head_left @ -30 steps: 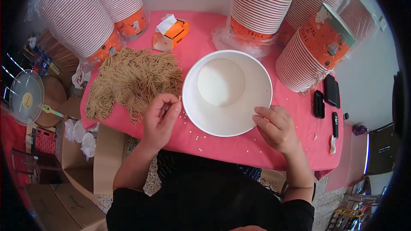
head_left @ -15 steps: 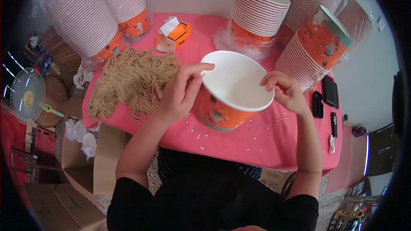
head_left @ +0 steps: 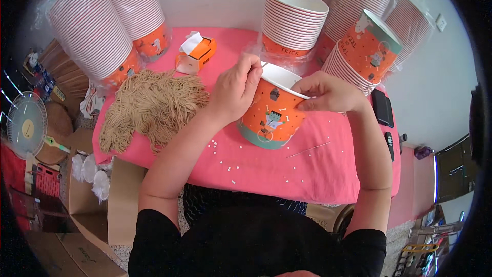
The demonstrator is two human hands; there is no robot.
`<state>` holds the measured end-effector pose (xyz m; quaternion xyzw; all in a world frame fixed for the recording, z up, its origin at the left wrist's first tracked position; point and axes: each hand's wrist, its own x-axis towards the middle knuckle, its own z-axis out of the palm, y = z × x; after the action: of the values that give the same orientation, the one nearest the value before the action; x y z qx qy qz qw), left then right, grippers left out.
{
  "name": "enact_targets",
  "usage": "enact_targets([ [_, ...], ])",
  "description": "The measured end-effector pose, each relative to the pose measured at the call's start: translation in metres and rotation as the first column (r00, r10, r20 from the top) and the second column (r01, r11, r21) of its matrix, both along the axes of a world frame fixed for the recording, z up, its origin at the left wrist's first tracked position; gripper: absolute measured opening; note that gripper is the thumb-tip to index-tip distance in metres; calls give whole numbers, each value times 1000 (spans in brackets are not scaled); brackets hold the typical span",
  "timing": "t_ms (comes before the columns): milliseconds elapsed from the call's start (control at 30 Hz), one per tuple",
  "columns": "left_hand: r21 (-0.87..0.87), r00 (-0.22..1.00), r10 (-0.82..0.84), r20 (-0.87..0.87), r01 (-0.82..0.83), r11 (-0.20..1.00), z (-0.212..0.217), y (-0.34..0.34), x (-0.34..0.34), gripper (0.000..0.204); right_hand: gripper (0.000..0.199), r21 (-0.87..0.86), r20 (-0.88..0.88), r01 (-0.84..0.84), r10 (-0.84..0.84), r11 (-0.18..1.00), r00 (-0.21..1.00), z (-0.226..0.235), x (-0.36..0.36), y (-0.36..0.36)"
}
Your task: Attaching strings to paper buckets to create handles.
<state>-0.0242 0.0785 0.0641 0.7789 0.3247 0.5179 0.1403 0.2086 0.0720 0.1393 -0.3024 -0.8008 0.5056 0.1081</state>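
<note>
Smooth paper bucket (head_left: pixel 266 120) against right hand (head_left: pixel 330 92); rough fibrous cord (head_left: pixel 154 107) beside left hand (head_left: pixel 236 86); matt cloth (head_left: pixel 323 174) beneath hands; glossy plastic wrap (head_left: pixel 359 0) beyond.

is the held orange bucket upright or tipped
Tipped away: the orange bucket shows its printed side, rim farther off than base.

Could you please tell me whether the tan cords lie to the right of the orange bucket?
No, the tan cords lie to the left of the orange bucket, on the pink cloth.
</note>
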Motion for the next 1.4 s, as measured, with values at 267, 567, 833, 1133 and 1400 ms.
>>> enact_targets([
  [267, 41, 999, 49, 18, -49, 998, 1, -15, 10, 12, 37, -283, -179, -27, -25, 959, 983, -3, -11, 6],
  [567, 101, 996, -54, 77, 46, 994, -8, -12, 9, 13, 33, -303, -191, -30, -30, 952, 981, -2, -14, 5],
  [833, -57, 950, -227, 213, 244, 968, -16, -22, 5, 35, 34, -338, -203, -36, -35, 940, 979, -2, -21, 1],
  [1133, -64, 913, -210, 351, 247, 967, -23, -20, -7, 23, 36, -289, -158, -19, -28, 957, 987, -5, -19, 2],
  [1400, 96, 989, 48, 142, -62, 993, -9, -55, -8, 7, 40, -221, -187, -21, -21, 975, 982, -8, -18, -3],
])
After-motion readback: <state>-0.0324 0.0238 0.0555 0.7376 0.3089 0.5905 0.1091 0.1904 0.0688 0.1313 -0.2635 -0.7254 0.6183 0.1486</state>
